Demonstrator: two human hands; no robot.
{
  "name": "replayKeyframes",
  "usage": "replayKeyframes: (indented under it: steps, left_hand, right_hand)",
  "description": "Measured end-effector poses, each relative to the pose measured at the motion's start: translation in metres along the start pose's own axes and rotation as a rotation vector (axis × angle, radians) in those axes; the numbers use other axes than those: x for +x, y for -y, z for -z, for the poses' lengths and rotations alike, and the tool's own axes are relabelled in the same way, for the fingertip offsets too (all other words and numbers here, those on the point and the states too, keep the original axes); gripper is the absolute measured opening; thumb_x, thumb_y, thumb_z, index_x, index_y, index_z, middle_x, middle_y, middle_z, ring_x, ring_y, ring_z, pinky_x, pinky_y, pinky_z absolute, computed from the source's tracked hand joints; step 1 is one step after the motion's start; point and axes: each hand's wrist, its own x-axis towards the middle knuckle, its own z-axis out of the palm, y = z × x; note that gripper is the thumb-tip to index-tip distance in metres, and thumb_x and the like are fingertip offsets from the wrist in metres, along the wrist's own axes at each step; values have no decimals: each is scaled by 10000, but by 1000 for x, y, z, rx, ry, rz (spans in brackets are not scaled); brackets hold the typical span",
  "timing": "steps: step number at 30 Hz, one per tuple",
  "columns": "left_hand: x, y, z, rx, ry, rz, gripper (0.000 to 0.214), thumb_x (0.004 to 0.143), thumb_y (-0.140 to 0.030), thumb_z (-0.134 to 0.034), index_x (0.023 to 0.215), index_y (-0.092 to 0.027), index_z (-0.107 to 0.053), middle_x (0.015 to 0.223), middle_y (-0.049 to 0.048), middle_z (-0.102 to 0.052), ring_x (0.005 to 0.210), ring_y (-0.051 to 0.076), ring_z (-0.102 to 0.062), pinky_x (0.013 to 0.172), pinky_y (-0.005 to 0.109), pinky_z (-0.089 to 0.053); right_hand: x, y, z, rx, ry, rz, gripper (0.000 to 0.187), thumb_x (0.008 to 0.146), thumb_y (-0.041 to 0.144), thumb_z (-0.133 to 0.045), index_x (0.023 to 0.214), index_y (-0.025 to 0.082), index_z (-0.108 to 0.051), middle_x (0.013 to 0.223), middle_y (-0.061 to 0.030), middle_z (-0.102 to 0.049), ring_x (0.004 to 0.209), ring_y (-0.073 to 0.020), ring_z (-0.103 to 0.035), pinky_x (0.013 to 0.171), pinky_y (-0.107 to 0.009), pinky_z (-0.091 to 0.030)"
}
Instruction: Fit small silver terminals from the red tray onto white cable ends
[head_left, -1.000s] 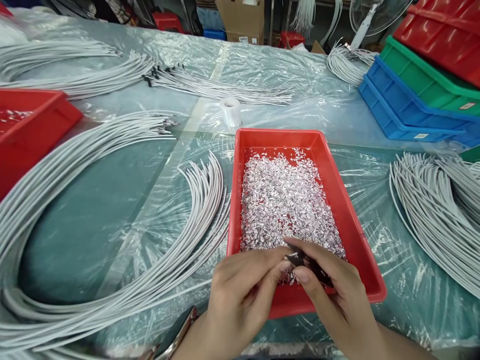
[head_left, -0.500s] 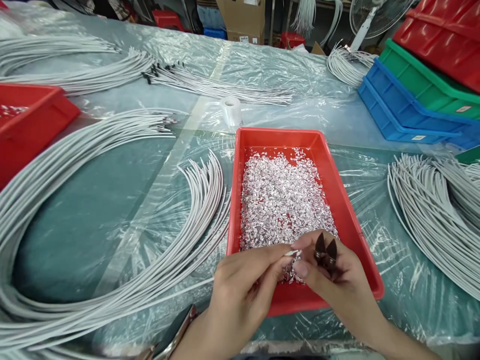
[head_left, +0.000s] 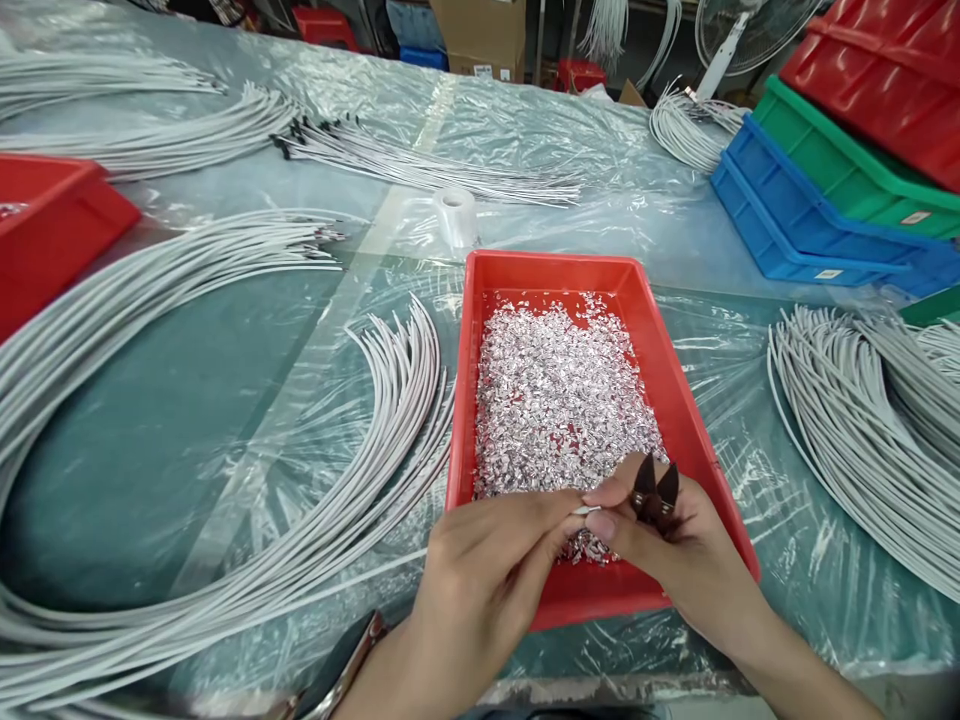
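My left hand [head_left: 487,570] is closed in a pinch around a white cable [head_left: 587,510] just short of its end, over the near part of a red tray [head_left: 600,600]. Thumb and forefinger of my right hand [head_left: 675,540] pinch the tip of that same cable, and what is on the tip is hidden. Small dark snips [head_left: 655,492] are tucked in my right palm, their two pointed blades standing up, slightly apart. Below both hands, the tray holds a layer of small silvery scraps [head_left: 562,390].
A long curved bundle of white cables [head_left: 225,580] lies at left, another bundle [head_left: 862,440] at right. A clear roll [head_left: 455,217] stands behind the tray. Stacked blue bins [head_left: 795,220] are at back right, a second red tray [head_left: 67,230] at far left.
My right thumb and forefinger have closed on the cable's tip, where half a second ago the thumb was slightly apart from it. The whole view has shifted slightly.
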Motion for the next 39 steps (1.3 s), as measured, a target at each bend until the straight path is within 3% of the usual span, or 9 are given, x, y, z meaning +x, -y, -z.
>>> replayKeyframes:
  steps: [6,13,20,24,31,39]
  left_hand:
    - [-1,1,0,37,22,69,191,854,-89,-537,970,-193,-648,831,20,-739,685,125,-695,631,220,-572]
    - [-2,1,-1,3,4,71,186,851,-78,-548,978,-177,-640,851,14,-742,692,114,-696,632,197,-573]
    - [-3,1,-2,-26,65,117,186,855,-73,-544,995,-175,-612,838,5,-722,668,97,-675,613,169,-541]
    - [-3,1,-2,-27,85,184,94,876,-113,-520,900,-170,-591,714,-5,-683,546,89,-621,476,170,-465]
    - [-3,3,-2,-39,120,199,95,888,-129,-507,891,-186,-582,677,-16,-654,531,86,-586,463,179,-421]
    - [-4,2,-3,-72,151,225,91,903,-134,-467,892,-180,-545,632,-25,-622,502,79,-557,449,178,-403]
  right_hand:
    - [2,0,1,50,27,-49,88,810,257,-668,760,231,-601,592,63,-425,508,-89,-304,463,-208,-284]
    - [5,0,5,183,74,-99,78,813,231,-686,770,244,-623,563,84,-391,477,-72,-244,427,-200,-208]
    - [5,-2,8,232,86,-158,51,807,256,-697,789,242,-651,562,81,-380,473,-66,-242,429,-205,-198]
    - [5,0,10,109,69,-164,74,809,297,-684,812,226,-665,550,76,-335,488,-78,-242,439,-222,-190]
    - [3,6,3,-126,-46,-63,71,810,263,-623,767,206,-622,541,77,-308,479,-88,-250,438,-223,-215]
    - [4,3,1,-86,-62,-76,94,810,268,-621,742,205,-609,543,77,-312,483,-87,-278,451,-206,-276]
